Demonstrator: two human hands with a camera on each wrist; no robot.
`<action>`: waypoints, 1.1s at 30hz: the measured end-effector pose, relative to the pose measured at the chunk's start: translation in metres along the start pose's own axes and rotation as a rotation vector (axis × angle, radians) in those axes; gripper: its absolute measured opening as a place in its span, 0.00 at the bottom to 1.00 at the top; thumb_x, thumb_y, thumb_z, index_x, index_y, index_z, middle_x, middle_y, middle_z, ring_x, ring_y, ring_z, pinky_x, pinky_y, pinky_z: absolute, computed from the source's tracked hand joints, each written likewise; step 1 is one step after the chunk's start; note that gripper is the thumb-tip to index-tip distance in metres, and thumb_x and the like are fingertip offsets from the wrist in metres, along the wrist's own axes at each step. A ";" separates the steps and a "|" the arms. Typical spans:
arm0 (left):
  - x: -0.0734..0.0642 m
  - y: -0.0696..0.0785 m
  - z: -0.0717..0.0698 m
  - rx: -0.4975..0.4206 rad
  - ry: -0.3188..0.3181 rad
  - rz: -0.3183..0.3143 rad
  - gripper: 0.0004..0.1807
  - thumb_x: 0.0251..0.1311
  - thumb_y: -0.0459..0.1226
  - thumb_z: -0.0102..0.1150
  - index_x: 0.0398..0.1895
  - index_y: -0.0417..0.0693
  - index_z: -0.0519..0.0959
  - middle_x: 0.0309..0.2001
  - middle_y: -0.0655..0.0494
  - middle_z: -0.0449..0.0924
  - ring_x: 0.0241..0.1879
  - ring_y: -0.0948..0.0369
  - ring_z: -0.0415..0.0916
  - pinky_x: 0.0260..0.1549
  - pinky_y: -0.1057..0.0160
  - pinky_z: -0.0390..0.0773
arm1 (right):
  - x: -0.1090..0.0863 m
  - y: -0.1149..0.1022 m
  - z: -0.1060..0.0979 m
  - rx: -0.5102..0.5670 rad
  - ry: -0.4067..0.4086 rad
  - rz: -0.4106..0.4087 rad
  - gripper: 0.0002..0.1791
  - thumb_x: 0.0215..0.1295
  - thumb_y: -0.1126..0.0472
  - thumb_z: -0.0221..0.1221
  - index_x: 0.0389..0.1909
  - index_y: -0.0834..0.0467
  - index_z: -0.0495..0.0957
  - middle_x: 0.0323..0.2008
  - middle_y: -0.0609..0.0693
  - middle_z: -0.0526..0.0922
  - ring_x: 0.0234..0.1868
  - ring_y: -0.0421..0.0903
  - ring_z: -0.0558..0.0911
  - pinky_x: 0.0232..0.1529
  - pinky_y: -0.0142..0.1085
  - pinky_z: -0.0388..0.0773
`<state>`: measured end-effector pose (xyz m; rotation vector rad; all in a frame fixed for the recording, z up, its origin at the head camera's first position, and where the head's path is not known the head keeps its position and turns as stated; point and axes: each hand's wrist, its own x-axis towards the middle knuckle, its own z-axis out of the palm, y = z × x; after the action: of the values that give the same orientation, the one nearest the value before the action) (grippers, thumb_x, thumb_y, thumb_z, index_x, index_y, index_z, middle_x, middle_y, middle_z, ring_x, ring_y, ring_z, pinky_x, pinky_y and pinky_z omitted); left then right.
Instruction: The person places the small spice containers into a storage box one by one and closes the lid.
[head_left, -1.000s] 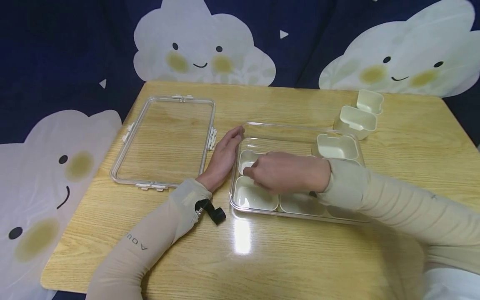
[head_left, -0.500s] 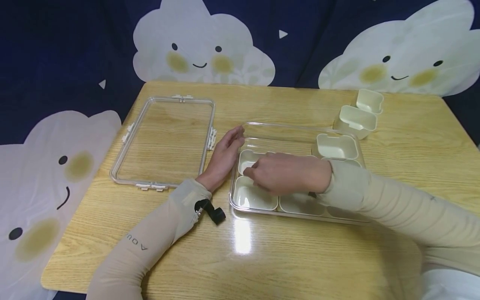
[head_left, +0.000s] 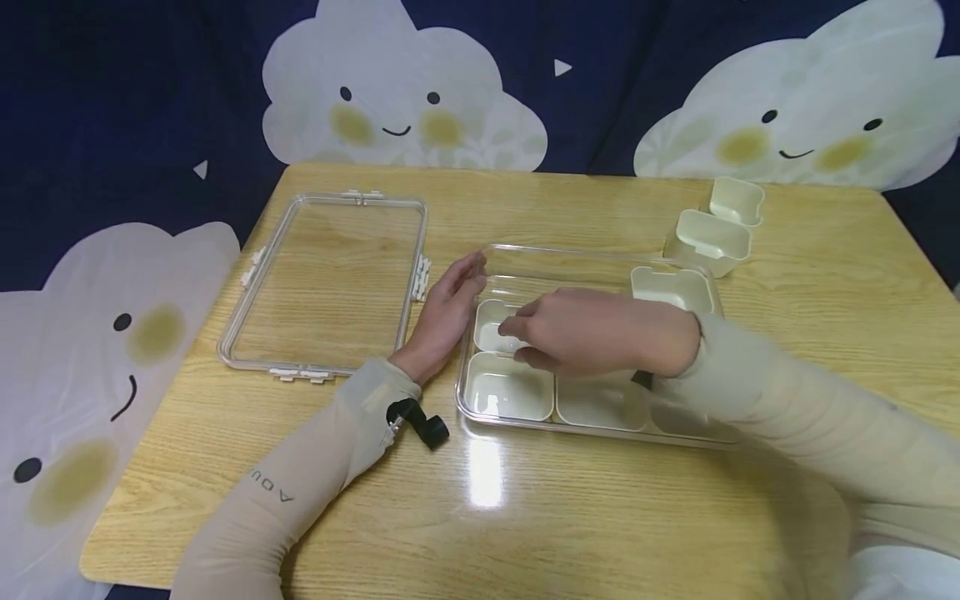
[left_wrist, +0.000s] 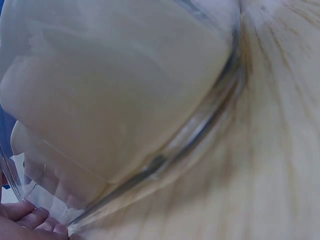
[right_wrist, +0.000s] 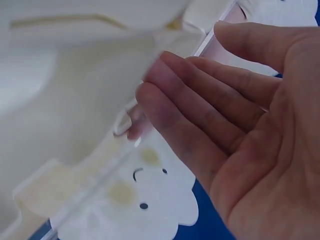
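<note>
A clear plastic box [head_left: 592,430] holds several cream bins. My left hand [head_left: 444,317] rests along its left wall with fingers extended; in the left wrist view, those fingers [left_wrist: 32,220] touch the transparent side. Over the box, my right hand [head_left: 600,329] hovers above a small bin [head_left: 489,327] in the middle row, fingertips overlapping its right part. A larger bin [head_left: 510,390] sits in front of it. In the right wrist view the thumb stands apart from the loosely bent fingers [right_wrist: 185,117], with nothing held, beside a cream wall [right_wrist: 75,95].
A clear lid [head_left: 307,365] with white clips lies left of the box. Another bin [head_left: 671,286] sits in the box's back right. Two loose bins, one nearer [head_left: 708,237] and one farther [head_left: 737,200], stand behind it on the wooden table [head_left: 570,517].
My right hand has lifted slightly and shifted right, its fingers loosening from a curled pose and uncovering more of the small bin. The left hand keeps its place on the box wall.
</note>
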<state>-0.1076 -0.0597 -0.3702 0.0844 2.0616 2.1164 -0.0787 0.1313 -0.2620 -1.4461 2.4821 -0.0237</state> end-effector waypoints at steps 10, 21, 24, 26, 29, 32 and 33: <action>0.000 -0.001 -0.001 0.015 0.000 0.016 0.30 0.78 0.41 0.47 0.80 0.49 0.61 0.81 0.54 0.61 0.81 0.57 0.58 0.83 0.60 0.57 | -0.035 0.023 -0.023 0.042 0.218 0.034 0.16 0.70 0.63 0.62 0.57 0.60 0.83 0.48 0.53 0.91 0.34 0.42 0.89 0.42 0.41 0.90; 0.001 -0.003 -0.001 0.015 0.004 0.005 0.29 0.78 0.42 0.46 0.80 0.50 0.61 0.81 0.55 0.61 0.81 0.57 0.59 0.83 0.59 0.58 | -0.076 0.067 -0.029 0.013 0.490 0.134 0.13 0.69 0.64 0.63 0.53 0.57 0.86 0.32 0.42 0.89 0.22 0.30 0.77 0.26 0.29 0.78; 0.001 -0.003 0.000 0.026 0.007 0.000 0.29 0.78 0.42 0.47 0.79 0.51 0.62 0.81 0.56 0.62 0.81 0.58 0.59 0.83 0.60 0.58 | -0.089 0.080 -0.026 0.042 0.507 0.213 0.13 0.70 0.62 0.63 0.53 0.54 0.86 0.33 0.44 0.91 0.24 0.30 0.79 0.26 0.25 0.76; 0.001 -0.003 -0.001 0.032 0.009 0.000 0.29 0.78 0.43 0.47 0.79 0.51 0.62 0.81 0.56 0.62 0.81 0.58 0.59 0.82 0.60 0.58 | -0.097 0.088 -0.024 0.076 0.518 0.268 0.13 0.70 0.61 0.63 0.54 0.52 0.86 0.35 0.44 0.92 0.26 0.28 0.80 0.27 0.22 0.74; 0.001 -0.003 -0.001 0.038 0.011 0.001 0.29 0.78 0.43 0.47 0.79 0.52 0.62 0.80 0.57 0.63 0.80 0.58 0.60 0.82 0.60 0.59 | -0.107 0.099 -0.021 0.114 0.555 0.338 0.14 0.70 0.60 0.64 0.54 0.48 0.86 0.36 0.44 0.93 0.31 0.21 0.80 0.31 0.16 0.73; 0.001 -0.003 -0.002 0.040 0.008 0.005 0.29 0.78 0.44 0.46 0.79 0.53 0.62 0.80 0.57 0.63 0.80 0.58 0.60 0.82 0.60 0.59 | -0.115 0.109 -0.018 0.131 0.607 0.400 0.13 0.70 0.59 0.64 0.53 0.48 0.86 0.36 0.43 0.92 0.34 0.14 0.79 0.34 0.13 0.73; 0.001 -0.003 -0.002 0.041 0.006 0.006 0.29 0.78 0.44 0.46 0.79 0.53 0.62 0.81 0.57 0.62 0.80 0.58 0.60 0.82 0.60 0.59 | -0.117 0.113 -0.016 0.144 0.621 0.416 0.13 0.71 0.59 0.63 0.53 0.48 0.86 0.36 0.41 0.92 0.34 0.13 0.79 0.35 0.12 0.73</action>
<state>-0.1083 -0.0615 -0.3729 0.0895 2.1112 2.0806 -0.1247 0.2864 -0.2372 -0.9306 3.1411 -0.6432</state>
